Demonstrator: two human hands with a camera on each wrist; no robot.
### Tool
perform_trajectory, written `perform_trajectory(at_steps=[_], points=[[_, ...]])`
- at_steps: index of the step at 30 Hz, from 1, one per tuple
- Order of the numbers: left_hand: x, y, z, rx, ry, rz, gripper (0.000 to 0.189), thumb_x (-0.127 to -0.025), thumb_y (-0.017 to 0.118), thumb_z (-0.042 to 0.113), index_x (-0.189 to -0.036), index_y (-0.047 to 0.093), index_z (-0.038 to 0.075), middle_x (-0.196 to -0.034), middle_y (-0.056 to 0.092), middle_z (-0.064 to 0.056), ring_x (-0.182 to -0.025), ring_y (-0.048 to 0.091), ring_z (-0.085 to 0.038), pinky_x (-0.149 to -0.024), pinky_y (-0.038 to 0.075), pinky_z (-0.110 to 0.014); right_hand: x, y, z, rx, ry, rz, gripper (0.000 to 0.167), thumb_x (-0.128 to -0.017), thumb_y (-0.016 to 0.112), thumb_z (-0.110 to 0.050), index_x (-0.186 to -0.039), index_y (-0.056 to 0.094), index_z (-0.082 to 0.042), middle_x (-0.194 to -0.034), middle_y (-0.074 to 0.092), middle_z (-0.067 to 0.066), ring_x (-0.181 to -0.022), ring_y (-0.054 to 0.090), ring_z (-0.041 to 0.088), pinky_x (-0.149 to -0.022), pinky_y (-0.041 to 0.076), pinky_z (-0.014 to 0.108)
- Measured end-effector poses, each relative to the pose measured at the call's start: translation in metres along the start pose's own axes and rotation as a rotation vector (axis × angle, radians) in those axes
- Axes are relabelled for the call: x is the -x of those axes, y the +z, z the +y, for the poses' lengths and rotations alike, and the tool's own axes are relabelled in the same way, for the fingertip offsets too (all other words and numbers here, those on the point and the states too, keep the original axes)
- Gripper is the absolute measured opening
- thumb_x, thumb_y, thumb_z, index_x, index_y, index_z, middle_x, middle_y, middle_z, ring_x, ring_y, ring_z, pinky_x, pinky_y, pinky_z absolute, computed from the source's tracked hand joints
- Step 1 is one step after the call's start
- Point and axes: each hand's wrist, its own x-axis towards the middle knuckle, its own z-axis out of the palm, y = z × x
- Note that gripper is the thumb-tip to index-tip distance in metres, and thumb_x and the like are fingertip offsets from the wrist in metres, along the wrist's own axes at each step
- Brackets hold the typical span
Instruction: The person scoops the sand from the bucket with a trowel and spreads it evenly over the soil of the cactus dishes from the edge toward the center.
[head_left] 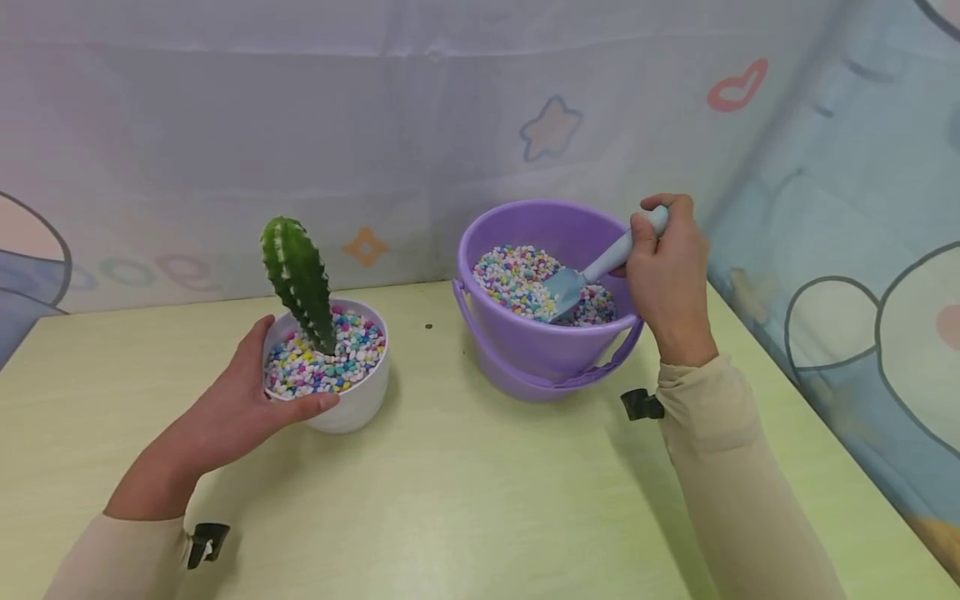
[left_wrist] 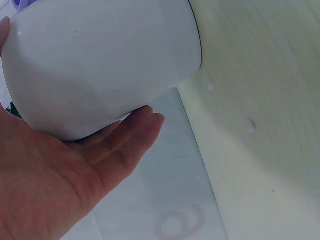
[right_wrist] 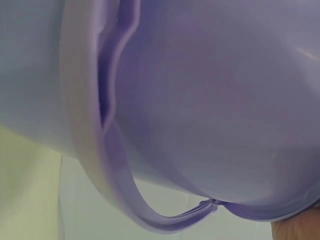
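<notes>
Sleeves come in at the bottom corners of the frame over a pale table. At left of centre, the left hand wraps a white pot, thumb along the near side, fingers round the other side. A cactus stands in it, leaning a little, and coloured pebbles surround its stem almost up to the rim; I'd call that part nearly done. Right of centre, a purple bucket holds more of the same pebbles, so plenty is left to draw on. The right hand grips the handle of a blue scoop, its blade down among them; whether it has a full load I can't tell. The filling looks well along but unfinished. Behind everything, across the top, hangs a printed cloth.
</notes>
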Motion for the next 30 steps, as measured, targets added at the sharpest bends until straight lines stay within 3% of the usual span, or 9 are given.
perform_trajectory(at_steps=[4, 11, 30], points=[[-0.0002, 0.0003, -0.0009, -0.005, -0.006, -0.001, 0.119, -0.084, 0.078, 0.042, -0.154, -0.011, 0.005, -0.149, 0.020, -0.025, -0.132, 0.028, -0.040, -0.103, 0.026, -0.062, -0.0001, 0.0001, 0.0009, -0.007, -0.002, 0.000, 0.035, -0.106, 0.041, -0.028, -0.128, 0.044, 0.000, -0.096, 0.060, 0.016, -0.060, 0.068, 0.017, -0.060, 0.051, 0.023], [-0.0007, 0.0007, -0.0022, -0.015, -0.012, -0.008, 0.119, -0.084, 0.078, 0.038, -0.154, -0.012, 0.005, -0.152, 0.016, -0.027, -0.134, 0.025, -0.043, -0.103, 0.026, -0.063, -0.0010, -0.0003, 0.0022, 0.053, -0.005, -0.001, 0.034, -0.106, 0.038, -0.028, -0.125, 0.042, 0.000, -0.092, 0.059, 0.017, -0.052, 0.060, 0.003, -0.056, 0.049, 0.023], [-0.0004, 0.0005, -0.0014, 0.000, 0.012, 0.006, 0.117, -0.084, 0.078, 0.041, -0.154, -0.009, 0.005, -0.148, 0.022, -0.024, -0.132, 0.029, -0.039, -0.102, 0.027, -0.061, -0.0017, 0.0011, 0.0013, 0.066, 0.002, -0.012, 0.035, -0.106, 0.035, -0.031, -0.123, 0.039, 0.000, -0.090, 0.058, 0.017, -0.055, 0.062, 0.009, -0.056, 0.048, 0.025]])
